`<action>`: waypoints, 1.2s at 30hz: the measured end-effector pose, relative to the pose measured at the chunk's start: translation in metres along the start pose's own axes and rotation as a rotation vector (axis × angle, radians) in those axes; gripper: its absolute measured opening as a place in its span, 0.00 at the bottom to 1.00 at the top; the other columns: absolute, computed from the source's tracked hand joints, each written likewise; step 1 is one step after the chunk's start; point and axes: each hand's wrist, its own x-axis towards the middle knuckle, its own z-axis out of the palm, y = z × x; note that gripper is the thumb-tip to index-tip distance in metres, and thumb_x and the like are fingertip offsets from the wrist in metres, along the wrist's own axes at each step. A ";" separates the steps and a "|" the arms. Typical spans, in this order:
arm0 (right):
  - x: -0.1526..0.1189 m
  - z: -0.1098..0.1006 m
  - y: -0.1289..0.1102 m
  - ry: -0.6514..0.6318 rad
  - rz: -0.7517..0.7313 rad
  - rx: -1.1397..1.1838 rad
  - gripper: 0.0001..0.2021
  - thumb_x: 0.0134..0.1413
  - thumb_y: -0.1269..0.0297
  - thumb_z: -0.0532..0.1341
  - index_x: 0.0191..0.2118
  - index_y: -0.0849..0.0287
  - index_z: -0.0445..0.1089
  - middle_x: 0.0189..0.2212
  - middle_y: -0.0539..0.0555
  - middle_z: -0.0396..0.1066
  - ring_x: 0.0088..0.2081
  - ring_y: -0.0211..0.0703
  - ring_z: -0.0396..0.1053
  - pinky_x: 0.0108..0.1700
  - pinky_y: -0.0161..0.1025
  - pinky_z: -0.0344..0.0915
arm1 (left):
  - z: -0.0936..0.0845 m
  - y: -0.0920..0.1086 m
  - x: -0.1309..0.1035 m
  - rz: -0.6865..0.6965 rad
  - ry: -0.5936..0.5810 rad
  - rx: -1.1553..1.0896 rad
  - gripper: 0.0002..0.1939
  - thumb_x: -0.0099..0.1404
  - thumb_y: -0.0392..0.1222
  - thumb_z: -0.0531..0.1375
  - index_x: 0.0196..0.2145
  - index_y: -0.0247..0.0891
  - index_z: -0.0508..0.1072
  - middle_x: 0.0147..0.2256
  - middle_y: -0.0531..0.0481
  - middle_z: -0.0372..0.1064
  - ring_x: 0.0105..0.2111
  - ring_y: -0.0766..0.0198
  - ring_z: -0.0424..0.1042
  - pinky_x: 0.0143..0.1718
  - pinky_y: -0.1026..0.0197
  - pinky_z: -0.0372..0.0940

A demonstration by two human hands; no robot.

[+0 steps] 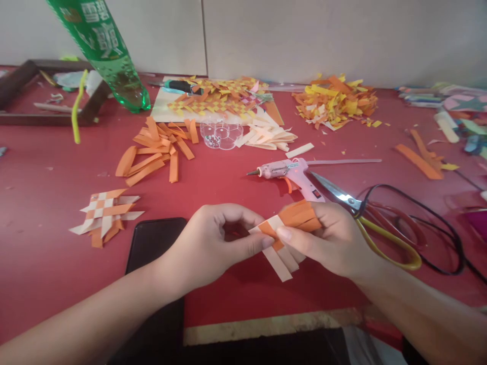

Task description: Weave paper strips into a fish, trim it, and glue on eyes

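Observation:
Between my two hands is a small weave of orange and cream paper strips [300, 217], held above the red table. My left hand [224, 248] pinches its left corner between thumb and fingers. With thumb on top and fingers behind, my right hand [327, 235] grips the weave's right side. Orange ends fan out to the upper right and cream ends hang down; the fingers behind the paper are partly hidden. A finished-looking woven paper piece [104, 210] in the same colours lies at the left. Just beyond my hands rests a pink glue gun [291, 172].
Scissors [353, 203] and a black cable [462, 253] lie at the right. A dark phone [158, 238] is under my left forearm. Behind are orange strips [152, 152], cream strips [270, 136], a clear bead tray [221, 134], paper scraps [335, 101] and a green bottle [110, 56].

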 end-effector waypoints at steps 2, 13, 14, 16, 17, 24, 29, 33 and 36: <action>0.001 0.000 0.000 -0.006 0.006 0.014 0.07 0.57 0.64 0.62 0.35 0.56 0.78 0.25 0.51 0.77 0.24 0.38 0.74 0.23 0.30 0.68 | 0.000 0.000 0.000 -0.001 -0.002 -0.005 0.09 0.60 0.46 0.66 0.34 0.38 0.78 0.32 0.50 0.77 0.32 0.65 0.72 0.34 0.64 0.66; 0.000 -0.001 -0.001 -0.041 -0.015 -0.075 0.09 0.54 0.66 0.61 0.24 0.57 0.66 0.17 0.45 0.67 0.17 0.32 0.64 0.17 0.29 0.61 | -0.001 0.002 -0.002 -0.024 -0.029 -0.122 0.10 0.64 0.47 0.64 0.34 0.37 0.78 0.32 0.50 0.77 0.32 0.67 0.73 0.34 0.67 0.67; 0.001 -0.002 -0.002 -0.040 -0.021 -0.071 0.09 0.55 0.66 0.60 0.25 0.57 0.67 0.17 0.46 0.68 0.18 0.33 0.65 0.18 0.29 0.62 | -0.001 0.002 -0.002 -0.023 -0.018 -0.159 0.10 0.65 0.47 0.63 0.35 0.38 0.78 0.33 0.51 0.77 0.33 0.67 0.74 0.36 0.68 0.67; 0.002 -0.002 -0.005 -0.033 -0.022 -0.039 0.08 0.57 0.66 0.60 0.27 0.58 0.69 0.18 0.47 0.69 0.19 0.34 0.67 0.19 0.30 0.64 | -0.003 0.003 -0.002 -0.016 -0.011 -0.249 0.08 0.66 0.44 0.62 0.36 0.39 0.79 0.34 0.52 0.78 0.34 0.68 0.74 0.38 0.69 0.68; 0.003 -0.002 -0.006 -0.025 -0.018 -0.017 0.08 0.58 0.65 0.60 0.28 0.58 0.70 0.18 0.48 0.70 0.19 0.34 0.68 0.19 0.30 0.65 | -0.003 0.003 -0.001 -0.012 -0.013 -0.298 0.06 0.65 0.42 0.62 0.37 0.39 0.79 0.34 0.52 0.77 0.33 0.68 0.75 0.37 0.69 0.69; 0.005 -0.005 -0.002 -0.020 0.006 0.096 0.07 0.58 0.63 0.63 0.31 0.59 0.73 0.19 0.48 0.71 0.20 0.34 0.68 0.22 0.30 0.67 | -0.002 0.002 0.000 -0.037 -0.044 -0.369 0.06 0.62 0.36 0.65 0.38 0.38 0.76 0.35 0.52 0.77 0.35 0.67 0.77 0.36 0.67 0.73; 0.008 -0.011 0.010 -0.001 0.040 0.160 0.11 0.57 0.56 0.64 0.34 0.59 0.76 0.23 0.49 0.73 0.22 0.34 0.69 0.23 0.32 0.67 | -0.003 -0.001 0.000 -0.060 -0.068 -0.421 0.07 0.66 0.42 0.62 0.40 0.40 0.79 0.39 0.49 0.79 0.38 0.64 0.78 0.37 0.67 0.74; 0.009 -0.012 0.013 0.006 0.072 0.150 0.12 0.55 0.54 0.66 0.34 0.59 0.77 0.27 0.53 0.77 0.26 0.36 0.72 0.26 0.32 0.68 | -0.005 -0.004 -0.002 -0.055 -0.092 -0.534 0.09 0.67 0.36 0.59 0.39 0.41 0.81 0.35 0.51 0.79 0.35 0.67 0.79 0.36 0.70 0.74; 0.009 -0.011 0.011 -0.013 0.056 0.184 0.10 0.55 0.56 0.66 0.35 0.58 0.77 0.30 0.53 0.78 0.28 0.37 0.74 0.28 0.32 0.70 | -0.006 -0.002 -0.004 -0.053 -0.140 -0.553 0.14 0.66 0.30 0.56 0.42 0.41 0.80 0.35 0.50 0.79 0.35 0.65 0.79 0.36 0.67 0.74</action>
